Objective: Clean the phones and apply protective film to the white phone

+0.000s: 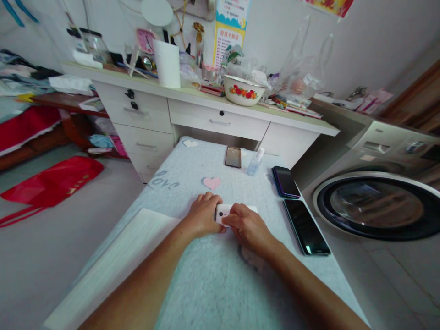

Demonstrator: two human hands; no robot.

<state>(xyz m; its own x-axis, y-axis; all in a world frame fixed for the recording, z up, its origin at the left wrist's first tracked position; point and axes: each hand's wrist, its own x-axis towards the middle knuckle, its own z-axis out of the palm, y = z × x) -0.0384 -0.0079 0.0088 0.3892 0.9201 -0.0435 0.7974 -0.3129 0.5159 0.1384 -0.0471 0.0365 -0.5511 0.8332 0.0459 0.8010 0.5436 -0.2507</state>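
A white phone lies back up on the cloth-covered table, its dark camera spot showing near the left end. My left hand grips that left end, fingers along the far edge and thumb at the near edge. Over the phone's back, my right hand is closed, its fingertips pressed on the surface beside the camera. Whether something small is pinched in those fingers is too hidden to tell. Part of the phone's right end shows beyond the right hand.
A brown phone case and a clear spray bottle lie farther back. Two dark phones, one smaller and one larger, rest along the right edge. A white folded sheet lies left. Beyond stands a cluttered desk.
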